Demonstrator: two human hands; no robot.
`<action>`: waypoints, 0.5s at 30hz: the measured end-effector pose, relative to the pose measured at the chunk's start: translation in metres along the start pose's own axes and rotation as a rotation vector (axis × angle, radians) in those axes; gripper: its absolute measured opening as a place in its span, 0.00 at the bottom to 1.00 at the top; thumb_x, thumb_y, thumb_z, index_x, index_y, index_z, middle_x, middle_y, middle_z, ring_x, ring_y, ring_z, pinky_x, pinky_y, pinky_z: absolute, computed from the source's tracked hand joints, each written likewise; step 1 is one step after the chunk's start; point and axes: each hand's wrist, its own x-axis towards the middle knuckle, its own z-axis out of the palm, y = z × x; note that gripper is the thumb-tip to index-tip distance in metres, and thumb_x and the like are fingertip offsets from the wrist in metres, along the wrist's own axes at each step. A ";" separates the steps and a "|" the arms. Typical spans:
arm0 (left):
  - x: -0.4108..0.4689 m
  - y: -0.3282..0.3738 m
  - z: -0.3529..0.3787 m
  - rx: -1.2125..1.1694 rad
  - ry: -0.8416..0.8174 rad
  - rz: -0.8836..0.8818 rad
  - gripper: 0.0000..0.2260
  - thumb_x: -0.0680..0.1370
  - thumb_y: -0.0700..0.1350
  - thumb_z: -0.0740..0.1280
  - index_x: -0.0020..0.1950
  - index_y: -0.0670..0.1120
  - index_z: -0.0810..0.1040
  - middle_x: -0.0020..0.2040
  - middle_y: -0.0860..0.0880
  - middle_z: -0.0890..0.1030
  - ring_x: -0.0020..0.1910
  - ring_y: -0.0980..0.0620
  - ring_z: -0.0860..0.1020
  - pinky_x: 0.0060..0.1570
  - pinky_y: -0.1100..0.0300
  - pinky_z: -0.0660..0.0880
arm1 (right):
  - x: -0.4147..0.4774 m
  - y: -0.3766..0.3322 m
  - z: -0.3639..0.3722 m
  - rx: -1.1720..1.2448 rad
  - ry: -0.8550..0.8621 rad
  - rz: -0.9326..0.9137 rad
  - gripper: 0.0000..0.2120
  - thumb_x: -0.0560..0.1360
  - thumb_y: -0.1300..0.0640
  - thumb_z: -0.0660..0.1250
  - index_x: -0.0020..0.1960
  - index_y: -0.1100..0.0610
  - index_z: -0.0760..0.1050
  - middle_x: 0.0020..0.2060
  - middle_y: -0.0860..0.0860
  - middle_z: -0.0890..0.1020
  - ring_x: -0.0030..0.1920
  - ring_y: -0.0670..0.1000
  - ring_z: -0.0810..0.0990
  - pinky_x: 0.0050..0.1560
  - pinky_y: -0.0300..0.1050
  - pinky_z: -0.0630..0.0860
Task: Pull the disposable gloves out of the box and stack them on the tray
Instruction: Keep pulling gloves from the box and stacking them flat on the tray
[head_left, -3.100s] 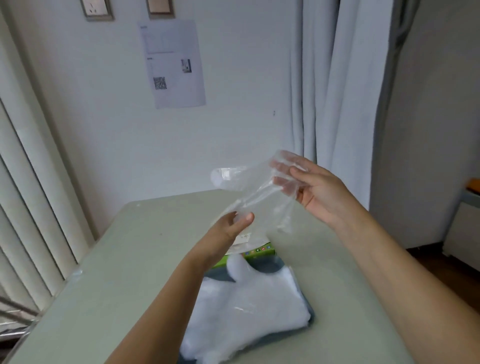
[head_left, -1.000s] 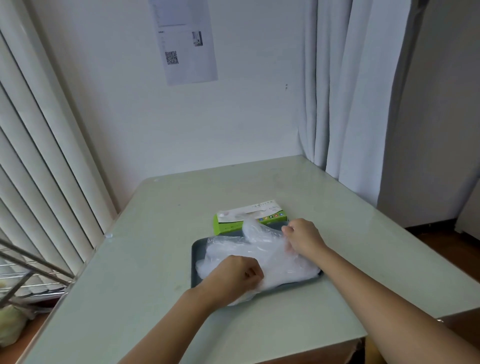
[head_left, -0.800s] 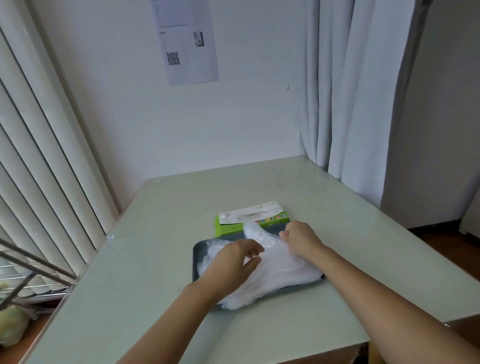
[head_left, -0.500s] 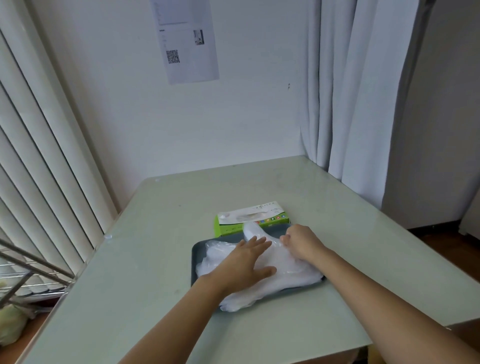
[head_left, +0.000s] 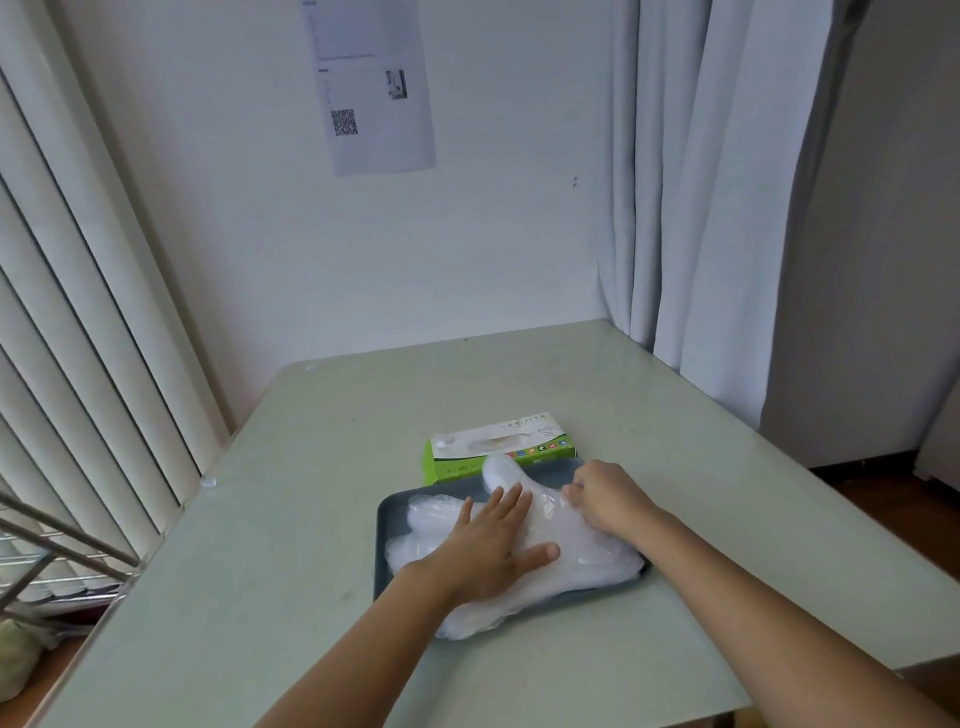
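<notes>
A dark grey tray (head_left: 387, 525) lies on the pale table, with a pile of clear plastic gloves (head_left: 587, 558) on it. The pile spills over the tray's near edge. My left hand (head_left: 485, 548) lies flat on the pile, fingers straight and spread, pressing it down. My right hand (head_left: 605, 493) rests at the pile's far right edge with curled fingers that pinch the top glove. Just behind the tray lies the green and white glove box (head_left: 498, 449), with its slot facing up.
The table (head_left: 291, 519) stands in a corner, with vertical blinds (head_left: 78, 338) on the left and a white curtain (head_left: 701, 208) at the back right. A metal rack (head_left: 47, 561) stands off the table's left edge. A printed sheet (head_left: 371, 83) hangs on the wall.
Both hands have brought a glove down from the air onto the tray's pile. My left hand has uncurled and slid flat across the pile; my right hand has stayed at the far right edge.
</notes>
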 end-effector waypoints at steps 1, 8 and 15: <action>0.000 -0.001 0.003 0.004 -0.015 -0.014 0.35 0.80 0.64 0.51 0.79 0.48 0.41 0.79 0.51 0.41 0.78 0.53 0.40 0.74 0.46 0.37 | -0.001 0.000 -0.001 0.010 0.008 0.003 0.18 0.79 0.54 0.59 0.32 0.55 0.60 0.30 0.50 0.67 0.41 0.55 0.71 0.28 0.38 0.59; 0.001 -0.004 0.017 0.062 0.020 -0.032 0.38 0.78 0.68 0.50 0.79 0.49 0.41 0.79 0.52 0.40 0.78 0.51 0.39 0.74 0.42 0.37 | -0.029 -0.025 -0.012 -0.033 0.444 -0.065 0.18 0.81 0.49 0.56 0.65 0.59 0.65 0.61 0.56 0.71 0.61 0.58 0.72 0.53 0.48 0.70; 0.000 -0.001 0.017 0.179 0.034 -0.004 0.33 0.81 0.60 0.54 0.80 0.52 0.43 0.80 0.51 0.43 0.78 0.51 0.38 0.73 0.40 0.39 | -0.056 -0.060 0.031 0.604 -0.128 -0.156 0.20 0.83 0.54 0.51 0.74 0.57 0.61 0.71 0.55 0.68 0.70 0.52 0.67 0.66 0.41 0.63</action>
